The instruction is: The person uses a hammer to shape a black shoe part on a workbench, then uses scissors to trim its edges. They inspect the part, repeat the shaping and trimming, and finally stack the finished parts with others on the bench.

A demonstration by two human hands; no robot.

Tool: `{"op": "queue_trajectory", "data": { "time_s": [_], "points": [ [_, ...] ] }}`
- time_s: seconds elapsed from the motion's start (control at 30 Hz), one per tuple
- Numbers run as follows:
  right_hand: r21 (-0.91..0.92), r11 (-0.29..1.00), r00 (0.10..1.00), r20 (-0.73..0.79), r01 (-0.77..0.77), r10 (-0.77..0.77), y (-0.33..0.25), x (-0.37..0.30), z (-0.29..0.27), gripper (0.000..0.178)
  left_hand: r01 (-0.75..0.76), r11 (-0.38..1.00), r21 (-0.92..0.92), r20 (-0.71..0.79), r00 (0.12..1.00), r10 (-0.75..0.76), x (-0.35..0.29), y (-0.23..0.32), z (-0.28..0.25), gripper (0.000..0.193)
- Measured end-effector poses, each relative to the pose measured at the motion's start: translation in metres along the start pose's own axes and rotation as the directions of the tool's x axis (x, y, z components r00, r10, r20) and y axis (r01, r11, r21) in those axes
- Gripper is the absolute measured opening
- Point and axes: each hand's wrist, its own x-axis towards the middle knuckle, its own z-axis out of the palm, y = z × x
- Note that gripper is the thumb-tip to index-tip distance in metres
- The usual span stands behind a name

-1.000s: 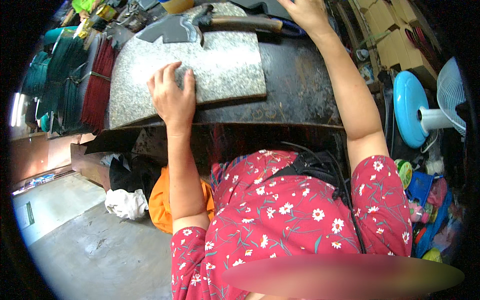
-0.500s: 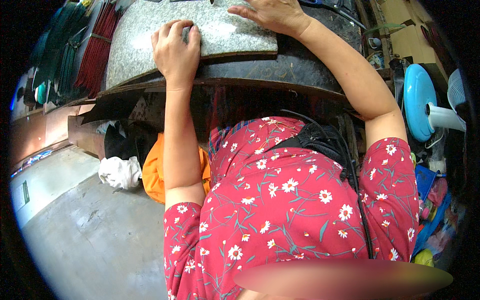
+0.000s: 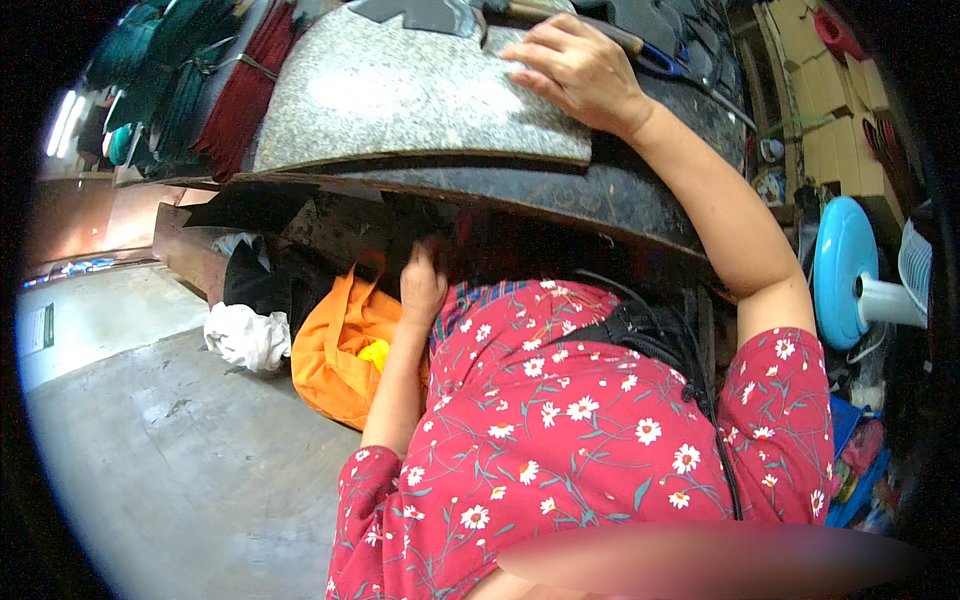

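My right hand (image 3: 580,70) lies flat, fingers spread, on the right end of a speckled grey stone slab (image 3: 400,100) that rests on a dark workbench (image 3: 600,195). My left hand (image 3: 422,285) is down below the bench edge, at my lap, reaching into the dark space under the bench beside an orange bag (image 3: 335,350). Its fingers are curled; whether they hold anything I cannot make out. A hatchet with a wooden handle (image 3: 540,12) lies at the far edge of the slab, just beyond my right hand.
Bundles of green and red sticks (image 3: 190,80) lie at the bench's left end. A white cloth (image 3: 245,335) and dark cloth sit on the concrete floor (image 3: 170,460) under the bench. A blue fan (image 3: 850,275) and cardboard boxes (image 3: 830,120) stand at the right.
My left hand has left the slab's front edge and dropped below the bench toward the orange bag. My right hand has moved onto the slab's right end. The view has tilted down.
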Motion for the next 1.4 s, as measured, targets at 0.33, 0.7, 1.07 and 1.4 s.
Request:
{"op": "queue_trajectory", "data": {
  "time_s": [0.33, 0.7, 1.07, 1.4],
  "points": [
    [0.147, 0.988, 0.998, 0.042, -0.044, 0.038, 0.003, -0.004, 0.002, 0.017, 0.150, 0.864, 0.481, 0.087, 0.972, -0.217, -0.066, -0.086, 0.053, 0.054],
    [-0.032, 0.984, 0.966, 0.186, -0.176, 0.179, -0.038, 0.030, 0.021, 0.021, 0.367, 0.727, 0.580, 0.069, 0.868, -0.492, -0.039, -0.078, 0.064, 0.046],
    [0.365, 0.927, 0.959, 0.282, -0.088, -0.020, -0.018, 0.026, -0.017, 0.024, 0.321, 0.706, 0.631, 0.053, 0.890, -0.452, -0.044, -0.080, 0.071, 0.039],
    [0.417, 0.887, 0.958, 0.274, -0.199, 0.085, -0.046, 0.010, -0.035, 0.021, 0.358, 0.692, 0.628, 0.232, 0.762, -0.604, -0.080, -0.084, 0.057, 0.043]
  ]
}}
